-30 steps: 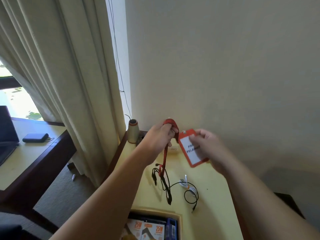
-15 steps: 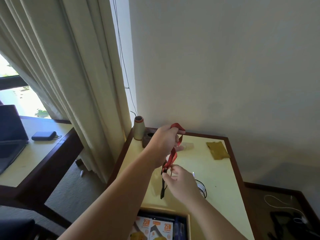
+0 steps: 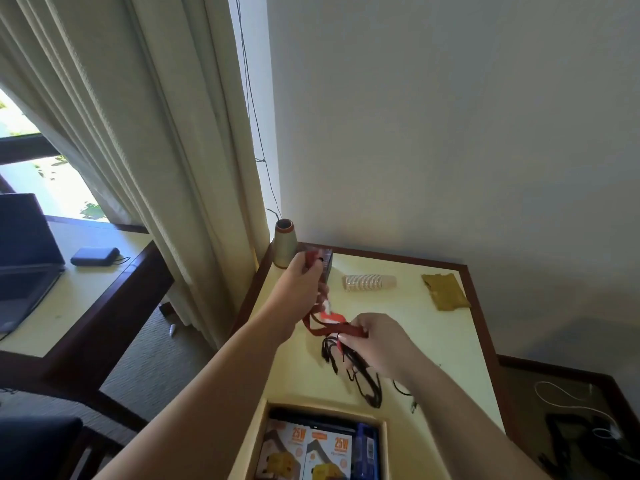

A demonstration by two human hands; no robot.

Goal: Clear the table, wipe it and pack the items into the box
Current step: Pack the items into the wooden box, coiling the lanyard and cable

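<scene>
Both hands hold a red lanyard (image 3: pixel 317 328) above the yellow table (image 3: pixel 446 341). My left hand (image 3: pixel 301 280) grips its upper end near the table's back left corner. My right hand (image 3: pixel 372 336) pinches the strap lower down, and the red and white badge (image 3: pixel 329 317) hangs between the hands. Black cables (image 3: pixel 363 379) lie on the table under my right hand. An open cardboard box (image 3: pixel 381 441) at the table's near edge holds orange and white charger packs and a blue item.
A stack of paper cups (image 3: pixel 369 282) lies on its side at the back. A mustard cloth (image 3: pixel 445 292) lies at the back right. A thread cone (image 3: pixel 284 243) and a dark small box (image 3: pixel 327 263) stand in the back left corner. A second desk is at left.
My view has tilted down. My right hand has moved from below the lanyard out to the right, pulling the strap sideways. My left hand has shifted lower and farther back.
</scene>
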